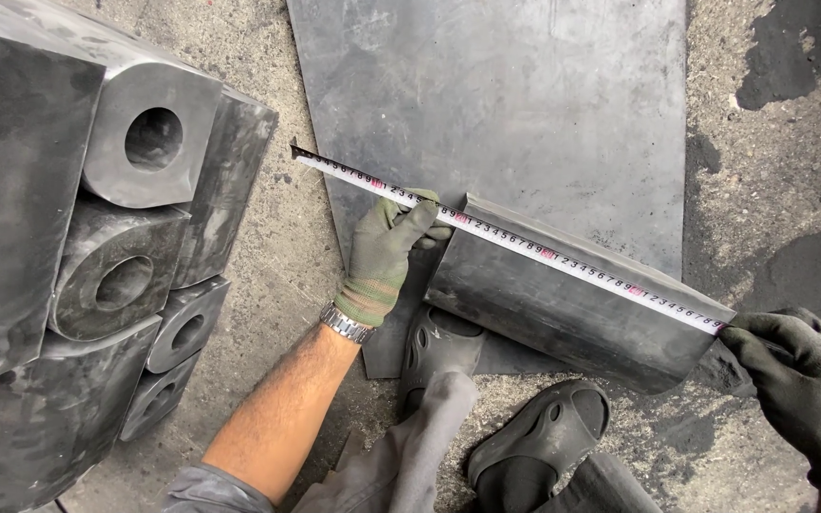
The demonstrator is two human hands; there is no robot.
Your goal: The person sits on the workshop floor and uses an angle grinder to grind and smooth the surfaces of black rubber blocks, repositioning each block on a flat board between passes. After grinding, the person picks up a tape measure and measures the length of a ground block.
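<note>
A white measuring tape (515, 242) runs diagonally along the top edge of a black rubber slab piece (563, 309) that stands tilted on a large dark rubber sheet (505, 95). My left hand (387, 255), in a green glove with a wristwatch, pinches the tape against the slab's left corner. My right hand (805, 380), in a dark glove, holds the tape's other end at the slab's right corner. The tape's free tip sticks out past my left hand to the upper left.
A stack of large black rubber blocks with round holes (135, 237) stands at the left. My two feet in dark clogs (534, 427) rest on the rough concrete ground (772, 190), one on the sheet's near edge.
</note>
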